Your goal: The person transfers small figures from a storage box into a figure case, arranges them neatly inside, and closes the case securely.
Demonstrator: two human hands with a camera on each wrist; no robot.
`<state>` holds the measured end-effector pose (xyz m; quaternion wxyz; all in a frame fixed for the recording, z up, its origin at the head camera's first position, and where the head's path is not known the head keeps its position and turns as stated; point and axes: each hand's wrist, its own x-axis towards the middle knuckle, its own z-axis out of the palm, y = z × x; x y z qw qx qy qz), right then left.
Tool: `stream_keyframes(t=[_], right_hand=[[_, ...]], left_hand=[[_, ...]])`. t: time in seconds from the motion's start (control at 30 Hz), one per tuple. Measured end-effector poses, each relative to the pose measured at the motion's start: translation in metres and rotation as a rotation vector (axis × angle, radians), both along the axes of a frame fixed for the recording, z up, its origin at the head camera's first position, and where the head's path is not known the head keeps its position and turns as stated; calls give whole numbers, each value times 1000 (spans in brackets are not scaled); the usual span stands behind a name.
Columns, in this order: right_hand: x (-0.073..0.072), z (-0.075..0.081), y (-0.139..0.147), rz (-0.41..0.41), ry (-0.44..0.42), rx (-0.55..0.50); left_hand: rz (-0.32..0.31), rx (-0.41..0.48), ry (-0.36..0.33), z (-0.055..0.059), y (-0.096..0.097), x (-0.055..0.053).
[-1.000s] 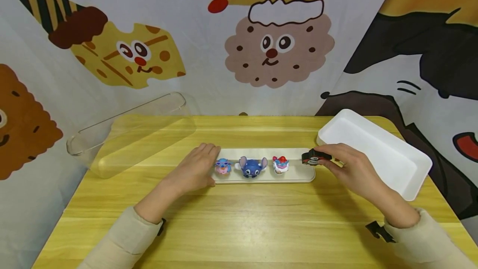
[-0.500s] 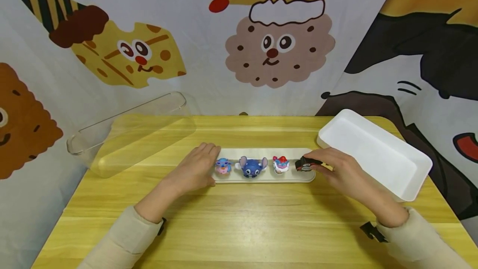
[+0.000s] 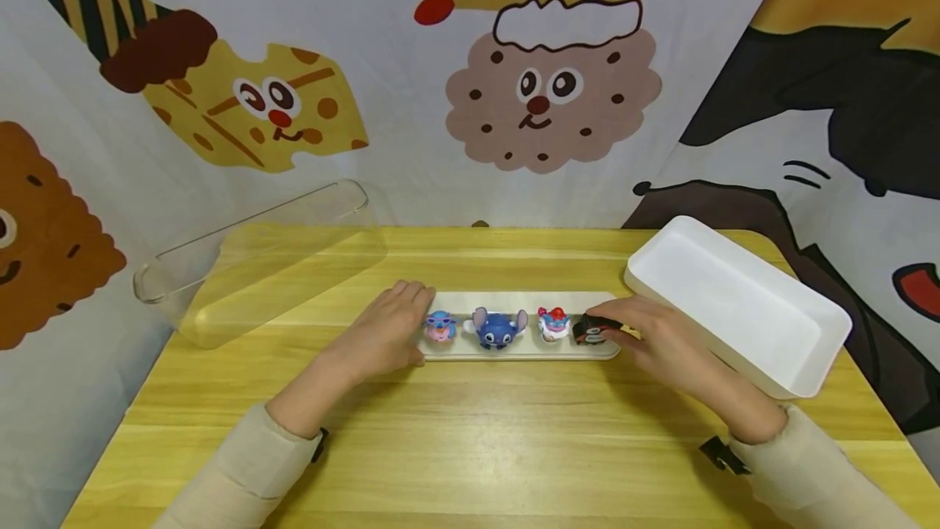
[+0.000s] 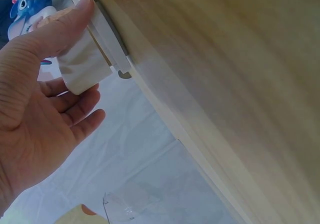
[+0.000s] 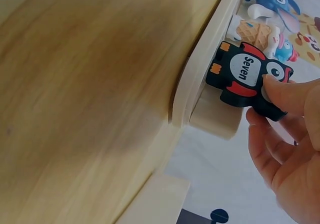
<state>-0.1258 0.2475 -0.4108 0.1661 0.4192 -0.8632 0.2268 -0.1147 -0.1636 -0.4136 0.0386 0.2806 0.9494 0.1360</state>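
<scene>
A long cream display base (image 3: 514, 300) with a raised back step lies in the middle of the table. Along it stand a small blue figure with purple glasses (image 3: 441, 328), a bigger blue big-eared figure (image 3: 497, 331) and an ice-cream-cone figure with a red top (image 3: 554, 325). My left hand (image 3: 382, 329) grips the base's left end, thumb at the front and fingers behind. At the other end, my right hand (image 3: 664, 341) pinches the head of a black owl figure (image 5: 245, 74) marked "Seven". The owl is upright beside the cone figure, its feet at the base's front ledge.
A clear plastic cover (image 3: 286, 276) leans over the table's back left. A white tray (image 3: 749, 300) lies at the right, close behind my right hand. The wooden table (image 3: 485, 447) ends at a cartoon-printed cloth (image 3: 404, 104) at the back.
My right hand has carried the owl figure left and down, from beyond the base's right end to a place beside the cone figure. My left hand has stayed on the base.
</scene>
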Motion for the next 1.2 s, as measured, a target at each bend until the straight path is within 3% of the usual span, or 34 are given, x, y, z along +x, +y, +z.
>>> stream_keyframes(t=[0.27,0.77,1.2], right_hand=[[0,-1,-1,-16,-8,17],[8,6,1,-161,-82,19],[9,9,17,-307,-288,23]], left_hand=[[5,-6,-2,0,1,0],[15,-8,-18,1,2,1],[17,4,-19,1,2,1]])
